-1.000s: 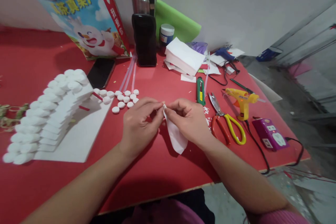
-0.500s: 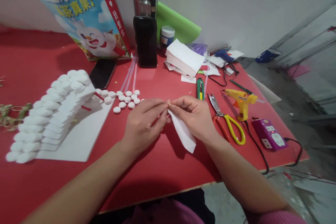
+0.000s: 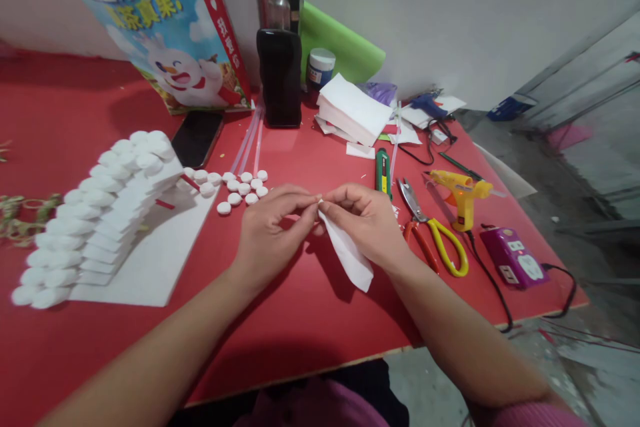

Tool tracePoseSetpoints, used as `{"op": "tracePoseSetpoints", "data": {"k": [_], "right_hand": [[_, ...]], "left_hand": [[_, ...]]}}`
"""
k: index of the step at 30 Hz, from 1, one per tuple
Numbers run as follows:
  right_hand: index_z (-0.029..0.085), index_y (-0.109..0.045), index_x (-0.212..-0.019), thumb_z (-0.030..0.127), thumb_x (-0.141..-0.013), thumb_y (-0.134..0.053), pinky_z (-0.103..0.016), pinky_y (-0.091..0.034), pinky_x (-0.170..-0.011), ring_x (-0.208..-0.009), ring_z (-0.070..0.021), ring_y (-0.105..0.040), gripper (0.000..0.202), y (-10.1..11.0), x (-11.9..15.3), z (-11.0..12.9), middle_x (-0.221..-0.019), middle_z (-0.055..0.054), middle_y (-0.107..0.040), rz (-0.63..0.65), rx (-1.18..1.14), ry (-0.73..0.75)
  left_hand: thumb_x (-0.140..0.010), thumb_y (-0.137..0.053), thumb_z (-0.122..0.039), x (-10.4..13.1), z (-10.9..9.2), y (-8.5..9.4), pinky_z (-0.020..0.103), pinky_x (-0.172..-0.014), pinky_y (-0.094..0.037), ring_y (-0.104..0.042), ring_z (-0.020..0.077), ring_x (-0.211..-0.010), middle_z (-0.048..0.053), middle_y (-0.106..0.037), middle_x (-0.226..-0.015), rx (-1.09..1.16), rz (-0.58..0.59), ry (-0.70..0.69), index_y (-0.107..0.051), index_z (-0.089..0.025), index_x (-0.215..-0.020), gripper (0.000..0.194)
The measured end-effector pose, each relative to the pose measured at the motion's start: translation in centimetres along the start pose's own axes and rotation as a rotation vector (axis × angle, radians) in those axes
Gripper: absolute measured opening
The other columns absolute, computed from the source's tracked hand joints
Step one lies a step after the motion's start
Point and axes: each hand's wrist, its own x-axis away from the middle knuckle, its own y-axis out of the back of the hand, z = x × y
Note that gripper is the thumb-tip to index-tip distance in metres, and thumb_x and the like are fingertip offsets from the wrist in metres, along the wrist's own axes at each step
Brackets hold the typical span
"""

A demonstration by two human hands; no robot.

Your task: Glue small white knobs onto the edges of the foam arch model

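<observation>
Over the red table (image 3: 280, 347), my right hand (image 3: 367, 220) pinches the top end of a white paper strip (image 3: 350, 257), which hangs down toward the table edge. The fingertips of my left hand (image 3: 275, 230) are pressed together at that same end, touching my right fingertips; anything small between them is hidden. Several round white pieces (image 3: 244, 188) lie just beyond my left hand. Further left, rows of white discs with folded paper tabs (image 3: 107, 227) rest partly on a white sheet (image 3: 165, 273).
Right of my hands lie red-and-yellow-handled shears (image 3: 440, 240), a green cutter (image 3: 383, 172), a yellow glue gun (image 3: 463, 193) and a purple power box (image 3: 515, 257). Behind stand a black phone-like object (image 3: 279, 80), a jar (image 3: 320, 68), stacked papers (image 3: 353, 110) and a printed bag (image 3: 170, 33).
My left fingertips have shifted slightly at the strip's top end. The strip and my right hand are nearly where they were. The view has shifted a little.
</observation>
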Motion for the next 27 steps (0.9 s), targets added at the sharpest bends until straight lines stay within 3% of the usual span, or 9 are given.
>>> {"op": "tracePoseSetpoints", "data": {"k": [4, 6, 9, 15, 22, 27], "right_hand": [[0.019, -0.07, -0.092, 0.047, -0.091, -0.08, -0.032, -0.062, -0.065, -0.066, -0.0177, -0.078, 0.029, 0.6, -0.2, -0.4, -0.083, -0.004, -0.08, 0.049, 0.151, 0.083], [0.02, -0.07, -0.094, 0.039, -0.097, -0.074, -0.032, -0.061, -0.069, -0.072, -0.0188, -0.079, 0.019, 1.0, -0.3, -0.4, -0.082, -0.004, -0.08, 0.066, 0.305, 0.169], [0.021, -0.07, -0.095, 0.03, -0.101, -0.068, -0.032, -0.058, -0.072, -0.076, -0.0185, -0.079, 0.011, 1.4, -0.4, -0.4, -0.081, -0.003, -0.081, 0.104, 0.436, 0.26], [0.021, -0.07, -0.096, 0.031, -0.102, -0.068, -0.032, -0.056, -0.074, -0.076, -0.0179, -0.077, 0.012, 1.5, -0.6, -0.6, -0.081, -0.002, -0.081, 0.096, 0.46, 0.247], [0.02, -0.07, -0.09, 0.035, -0.101, -0.068, -0.028, -0.045, -0.063, -0.066, -0.0149, -0.065, 0.018, 1.3, -0.4, -0.5, -0.074, -0.001, -0.075, 0.016, 0.607, 0.276], [0.02, -0.07, -0.088, 0.032, -0.101, -0.067, -0.028, -0.04, -0.061, -0.061, -0.0133, -0.059, 0.018, 0.8, 0.2, -0.1, -0.071, 0.0, -0.072, 0.004, 0.729, 0.374]], "left_hand": [[-0.087, -0.081, -0.02, -0.9, 0.4, 0.7, 0.028, -0.074, -0.059, -0.073, 0.0171, -0.079, 0.004, -0.079, -0.085, 0.315, 0.089, 0.381, -0.083, -0.021, -0.083, 0.005], [-0.083, -0.085, -0.022, -1.1, 0.7, 1.0, 0.03, -0.075, -0.059, -0.073, 0.0185, -0.08, 0.004, -0.079, -0.085, 0.382, 0.129, 0.489, -0.085, -0.023, -0.082, 0.001], [-0.08, -0.087, -0.024, -1.2, 1.0, 1.1, 0.032, -0.077, -0.058, -0.073, 0.0194, -0.082, 0.005, -0.08, -0.087, 0.385, 0.142, 0.481, -0.087, -0.024, -0.082, 0.001], [-0.079, -0.085, -0.025, -1.1, 0.3, 0.8, 0.028, -0.071, -0.057, -0.072, 0.0178, -0.078, 0.005, -0.079, -0.083, 0.318, 0.102, 0.458, -0.084, -0.022, -0.074, 0.006], [-0.085, -0.079, -0.028, -1.1, -0.8, 0.8, 0.024, -0.042, -0.048, -0.061, 0.0133, -0.042, 0.001, -0.074, -0.061, 0.369, 0.155, 0.645, -0.074, -0.018, -0.08, 0.012], [-0.088, -0.075, -0.028, -0.7, -0.5, 0.5, 0.022, -0.036, -0.041, -0.052, 0.0113, -0.034, -0.003, -0.063, -0.048, 0.396, 0.202, 0.621, -0.065, -0.02, -0.076, 0.017]]}}
